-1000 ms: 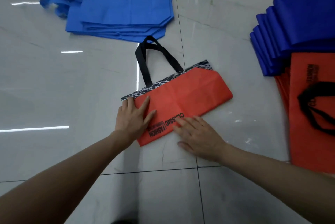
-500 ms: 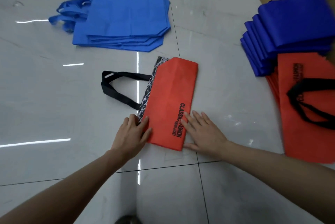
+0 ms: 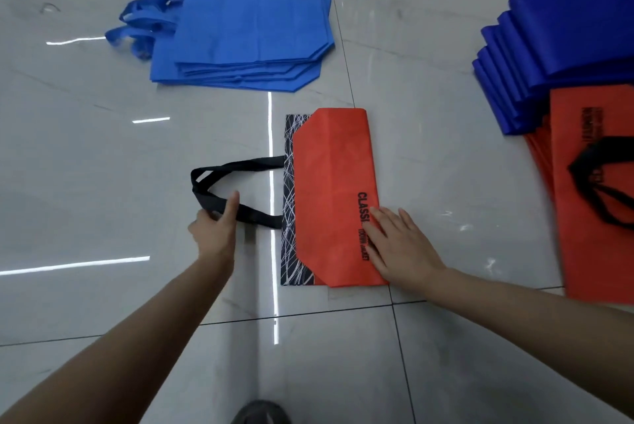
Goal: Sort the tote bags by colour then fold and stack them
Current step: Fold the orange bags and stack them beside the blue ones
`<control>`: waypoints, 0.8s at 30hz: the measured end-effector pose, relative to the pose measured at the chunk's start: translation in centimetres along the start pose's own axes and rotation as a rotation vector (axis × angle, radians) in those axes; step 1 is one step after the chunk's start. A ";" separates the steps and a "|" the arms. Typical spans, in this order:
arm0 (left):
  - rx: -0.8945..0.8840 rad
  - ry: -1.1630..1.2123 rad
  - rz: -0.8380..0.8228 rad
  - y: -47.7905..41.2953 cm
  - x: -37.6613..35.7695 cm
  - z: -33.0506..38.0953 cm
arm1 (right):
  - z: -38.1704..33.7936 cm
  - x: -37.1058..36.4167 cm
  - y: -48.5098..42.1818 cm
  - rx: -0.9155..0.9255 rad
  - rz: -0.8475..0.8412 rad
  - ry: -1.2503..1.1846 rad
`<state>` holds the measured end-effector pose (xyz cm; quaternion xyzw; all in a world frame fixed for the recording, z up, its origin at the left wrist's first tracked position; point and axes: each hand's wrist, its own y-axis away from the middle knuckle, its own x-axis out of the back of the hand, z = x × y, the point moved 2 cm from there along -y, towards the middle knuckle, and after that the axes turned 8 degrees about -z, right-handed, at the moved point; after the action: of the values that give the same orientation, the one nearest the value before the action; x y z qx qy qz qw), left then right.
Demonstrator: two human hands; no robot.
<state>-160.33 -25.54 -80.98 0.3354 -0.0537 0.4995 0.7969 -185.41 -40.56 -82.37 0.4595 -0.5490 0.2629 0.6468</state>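
Both hands work: my left hand [image 3: 214,231] pinches the black handles [image 3: 247,163] that stick out left of the folded orange bag [image 3: 329,183], while my right hand [image 3: 401,248] lies flat on its near end.

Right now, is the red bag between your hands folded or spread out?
Folded. The red bag lies as a narrow strip, its red panel doubled over the patterned band. Left hand grips the black handle; right hand presses it.
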 end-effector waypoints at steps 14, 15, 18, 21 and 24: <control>-0.908 -1.177 -0.565 6.8 -12.6 1.8 | 1.1 -0.1 -0.3 0.052 0.096 -0.449; -0.869 -1.223 -0.569 6.5 -13.1 1.2 | 1.4 0.2 -0.4 0.019 0.115 -0.512; -0.862 -1.241 -0.568 6.4 -14.0 0.1 | 2.1 1.7 -1.0 0.037 0.226 -0.465; -0.874 -1.203 -0.610 6.3 -14.3 -0.2 | 2.1 2.5 -2.4 0.222 0.215 -0.204; -0.875 -1.131 -0.629 6.4 -14.2 -0.3 | 2.3 2.0 -3.9 0.267 0.102 -0.067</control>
<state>-172.71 -34.38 -84.12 0.1938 -0.5460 -0.0634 0.8126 -182.63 -44.61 -81.74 0.5212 -0.5533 0.3507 0.5470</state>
